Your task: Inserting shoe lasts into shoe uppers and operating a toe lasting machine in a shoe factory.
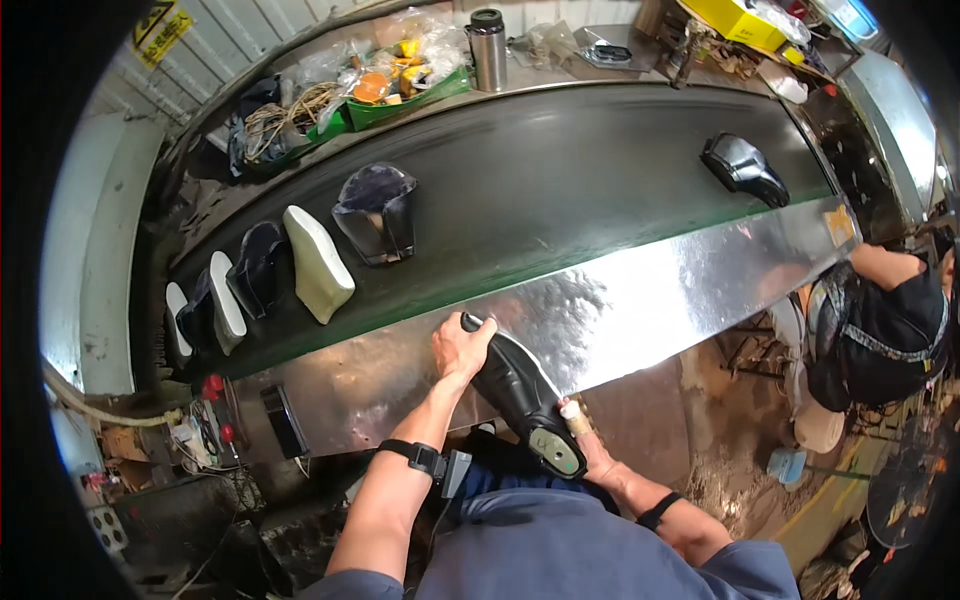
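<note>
Shoe [517, 385] partly hides right hand [593, 452].

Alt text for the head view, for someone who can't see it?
A person's left hand grips the far end of a black shoe; the right hand is at its near end. Beyond the shiny metal ledge, a dark belt bears pale wedge soles.

Shoe workshop: dark belt [560, 170] bearing pale wedge soles [318, 265], corrugated wall [225, 50].
</note>
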{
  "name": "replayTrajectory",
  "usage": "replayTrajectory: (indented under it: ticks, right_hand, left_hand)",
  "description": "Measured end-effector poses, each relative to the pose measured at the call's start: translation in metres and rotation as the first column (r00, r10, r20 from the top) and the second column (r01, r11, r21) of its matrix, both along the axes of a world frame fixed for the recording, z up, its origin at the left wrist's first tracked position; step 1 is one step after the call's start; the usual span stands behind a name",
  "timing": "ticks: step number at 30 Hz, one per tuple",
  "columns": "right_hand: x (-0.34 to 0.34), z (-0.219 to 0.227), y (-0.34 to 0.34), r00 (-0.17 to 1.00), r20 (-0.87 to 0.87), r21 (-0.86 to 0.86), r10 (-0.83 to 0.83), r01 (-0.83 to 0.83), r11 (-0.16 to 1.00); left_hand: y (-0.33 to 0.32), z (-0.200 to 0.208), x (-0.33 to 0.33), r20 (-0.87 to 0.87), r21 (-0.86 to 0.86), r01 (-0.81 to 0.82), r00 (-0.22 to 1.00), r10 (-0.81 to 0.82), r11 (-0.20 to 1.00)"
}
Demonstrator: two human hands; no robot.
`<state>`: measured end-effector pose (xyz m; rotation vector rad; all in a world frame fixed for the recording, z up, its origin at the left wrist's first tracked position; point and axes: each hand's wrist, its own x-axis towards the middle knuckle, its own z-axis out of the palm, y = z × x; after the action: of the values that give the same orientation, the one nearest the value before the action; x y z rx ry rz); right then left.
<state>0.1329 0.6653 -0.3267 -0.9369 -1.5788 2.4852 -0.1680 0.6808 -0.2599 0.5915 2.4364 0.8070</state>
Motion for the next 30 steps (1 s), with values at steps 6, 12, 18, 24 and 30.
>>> replayTrajectory:
  ticks: [6,12,18,24,30]
  right_hand:
    - [-0.013,0.120,0.030,0.950,0.116,0.460,0.290,-0.310,0.832]
    - [-0.102,0.157,0.067,0.923,-0.209,-0.011,0.324,-0.333,0.943]
    - [-0.187,0.251,-0.054,0.859,0.184,-0.003,0.479,-0.486,0.874]
    - [-0.202,0.231,-0.205,0.807,-0.181,0.446,0.562,-0.442,0.778]
    - [-0.206,0.275,-0.394,0.647,-0.287,0.126,0.706,-0.705,0.698]
  left_hand:
    - [-0.032,0.025,-0.027,0.177,0.129,-0.233,0.962,0.209,0.964]
    - [-0.110,0.110,-0.047,0.155,0.363,-0.387,0.922,0.355,0.847]
    - [-0.265,0.172,-0.023,0.035,0.554,-0.493,0.819,0.572,0.671]
    - [-0.441,0.224,0.027,0.120,0.597,-0.757,0.410,0.904,0.264]
    - [-0.657,0.254,0.097,-0.140,0.799,-0.600,-0.249,0.958,-0.040]
